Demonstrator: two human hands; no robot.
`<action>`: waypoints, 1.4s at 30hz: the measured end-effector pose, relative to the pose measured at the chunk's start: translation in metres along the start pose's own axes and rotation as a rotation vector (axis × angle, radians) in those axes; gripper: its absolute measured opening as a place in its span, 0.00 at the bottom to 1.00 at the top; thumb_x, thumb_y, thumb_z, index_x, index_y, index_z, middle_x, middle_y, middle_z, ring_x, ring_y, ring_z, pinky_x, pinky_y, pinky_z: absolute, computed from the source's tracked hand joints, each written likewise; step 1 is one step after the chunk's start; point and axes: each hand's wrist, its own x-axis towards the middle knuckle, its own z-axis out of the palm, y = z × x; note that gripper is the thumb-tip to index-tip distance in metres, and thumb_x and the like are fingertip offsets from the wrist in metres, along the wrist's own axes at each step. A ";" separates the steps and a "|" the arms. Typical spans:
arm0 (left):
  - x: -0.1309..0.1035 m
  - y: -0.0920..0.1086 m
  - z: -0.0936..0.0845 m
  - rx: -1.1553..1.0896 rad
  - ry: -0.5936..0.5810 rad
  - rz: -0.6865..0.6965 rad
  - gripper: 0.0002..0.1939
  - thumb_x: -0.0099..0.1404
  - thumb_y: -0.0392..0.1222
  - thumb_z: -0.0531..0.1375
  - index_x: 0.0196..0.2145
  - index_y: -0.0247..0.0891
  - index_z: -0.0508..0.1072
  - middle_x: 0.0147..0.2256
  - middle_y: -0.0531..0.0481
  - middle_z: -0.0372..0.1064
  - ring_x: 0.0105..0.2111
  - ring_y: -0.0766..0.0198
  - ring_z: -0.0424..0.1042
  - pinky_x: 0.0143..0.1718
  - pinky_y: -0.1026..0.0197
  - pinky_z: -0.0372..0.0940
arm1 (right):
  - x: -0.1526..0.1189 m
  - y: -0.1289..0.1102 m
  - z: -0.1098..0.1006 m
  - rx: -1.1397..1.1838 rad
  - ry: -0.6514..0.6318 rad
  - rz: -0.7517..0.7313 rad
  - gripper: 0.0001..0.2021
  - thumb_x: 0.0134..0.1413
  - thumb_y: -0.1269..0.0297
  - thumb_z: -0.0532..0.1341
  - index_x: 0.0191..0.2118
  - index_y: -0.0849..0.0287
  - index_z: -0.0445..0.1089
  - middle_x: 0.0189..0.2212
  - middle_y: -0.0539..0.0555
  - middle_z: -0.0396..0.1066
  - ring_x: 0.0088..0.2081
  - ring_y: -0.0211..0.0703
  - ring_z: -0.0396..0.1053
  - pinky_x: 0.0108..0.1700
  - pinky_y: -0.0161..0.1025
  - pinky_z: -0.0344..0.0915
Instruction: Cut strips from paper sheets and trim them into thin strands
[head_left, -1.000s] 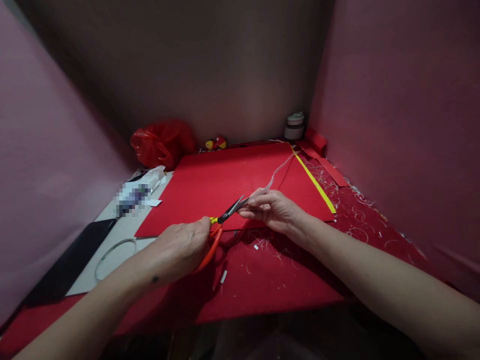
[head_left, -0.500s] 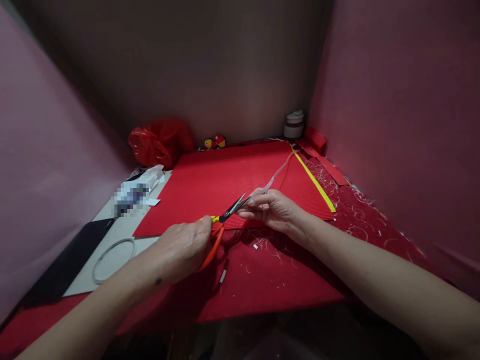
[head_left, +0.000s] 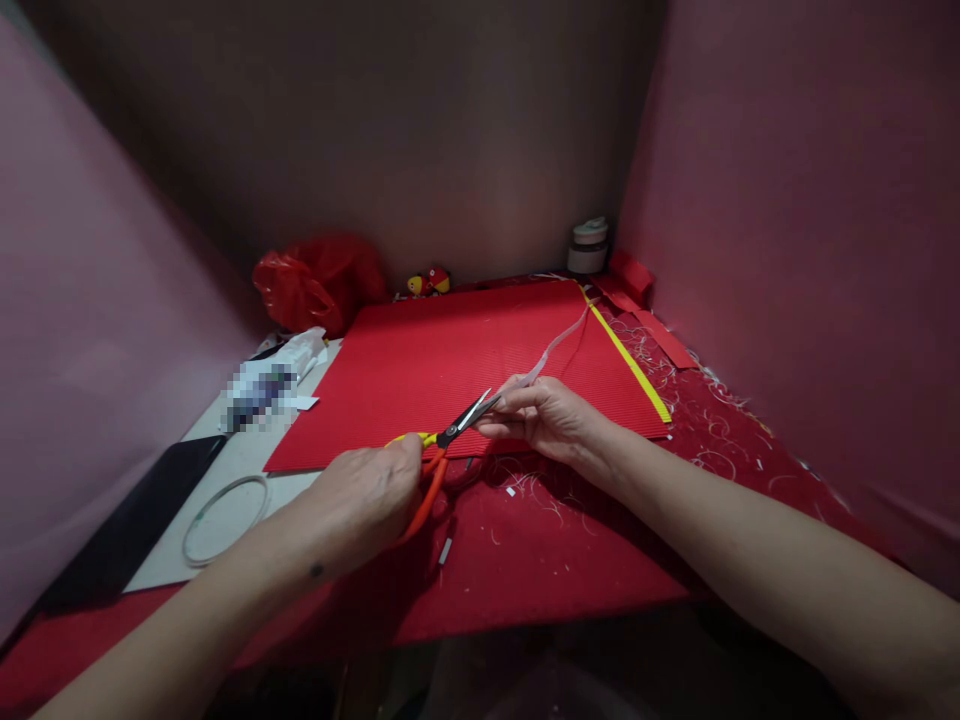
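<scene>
Left hand gripped scissors over near edge of red sheet, blades parted, long axis diagonal, pointing away and rightward. Right hand pinched translucent strip trailing up-right; handle loops partly hidden, blade-strip contact unclear.

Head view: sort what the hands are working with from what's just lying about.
In use:
- orange-and-yellow scissors, in the left hand
- pale strip, pinched in the right hand

Apparently just lying about:
- ribbed red sheet
- red plastic bag
- lidded container
- thin ring
- flat black object
</scene>
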 end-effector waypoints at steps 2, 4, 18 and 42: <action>0.000 -0.001 0.001 0.023 0.007 0.007 0.11 0.63 0.40 0.40 0.36 0.36 0.59 0.33 0.39 0.68 0.30 0.53 0.69 0.28 0.56 0.55 | 0.000 0.000 0.000 0.004 0.004 0.001 0.04 0.31 0.78 0.62 0.18 0.64 0.67 0.23 0.55 0.73 0.29 0.42 0.73 0.34 0.35 0.72; 0.001 -0.001 0.003 0.035 0.024 0.023 0.10 0.63 0.39 0.41 0.36 0.36 0.59 0.31 0.40 0.68 0.29 0.53 0.68 0.27 0.57 0.54 | 0.000 0.000 0.001 0.011 0.016 -0.001 0.05 0.30 0.79 0.62 0.17 0.64 0.66 0.22 0.55 0.73 0.29 0.43 0.73 0.33 0.35 0.73; 0.004 -0.003 0.011 -0.043 0.112 0.049 0.09 0.62 0.42 0.44 0.33 0.37 0.59 0.27 0.41 0.66 0.24 0.54 0.65 0.24 0.58 0.49 | 0.000 0.001 0.000 -0.026 0.029 0.010 0.05 0.32 0.79 0.62 0.18 0.63 0.66 0.24 0.56 0.72 0.31 0.45 0.73 0.40 0.41 0.72; 0.009 -0.004 0.016 0.057 0.058 0.025 0.12 0.64 0.39 0.41 0.39 0.35 0.60 0.29 0.40 0.69 0.29 0.51 0.70 0.25 0.57 0.52 | -0.001 0.000 0.002 -0.032 0.069 0.035 0.07 0.33 0.81 0.60 0.19 0.64 0.63 0.22 0.56 0.72 0.29 0.45 0.74 0.36 0.39 0.73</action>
